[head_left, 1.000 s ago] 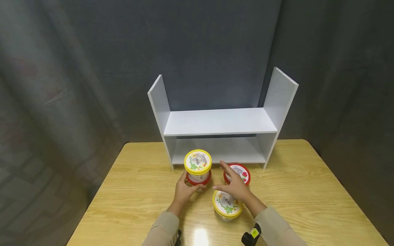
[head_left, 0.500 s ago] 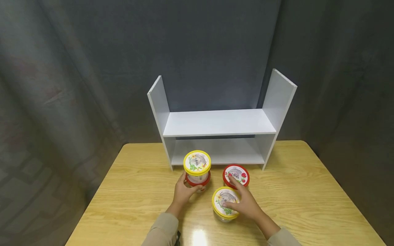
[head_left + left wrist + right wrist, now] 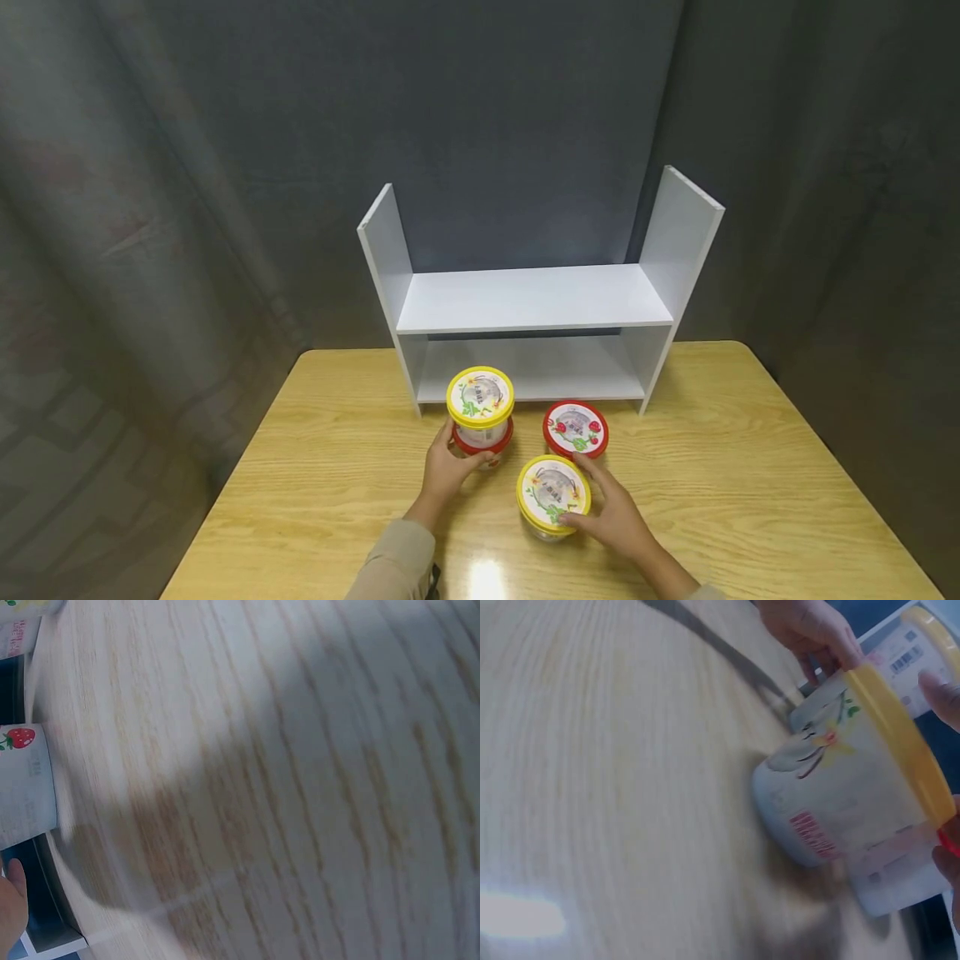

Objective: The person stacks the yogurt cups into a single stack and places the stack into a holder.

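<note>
Two plastic tubs stand stacked before the shelf: a yellow-lidded tub (image 3: 481, 397) on a red-lidded tub (image 3: 497, 447). My left hand (image 3: 448, 472) grips the lower one, thumb at its front and fingers along its left side. My right hand (image 3: 617, 515) holds the lid rim of a second yellow-lidded tub (image 3: 551, 493), which stands on the table. Its thumb lies on the near edge and its fingers at the far right edge. Just behind, a second red-lidded tub (image 3: 575, 427) stands close to those fingertips. In the left wrist view, a strawberry-printed tub wall (image 3: 25, 787) shows at the left edge.
A white two-tier shelf (image 3: 535, 300) with tall side panels stands behind the tubs at the table's back. The wooden table (image 3: 337, 467) extends to both sides. Grey curtains (image 3: 525, 125) enclose the back and sides.
My right hand has moved right and back toward me, from above the two right-hand tubs to the right rim of the nearer yellow lid. The left hand keeps its grip.
</note>
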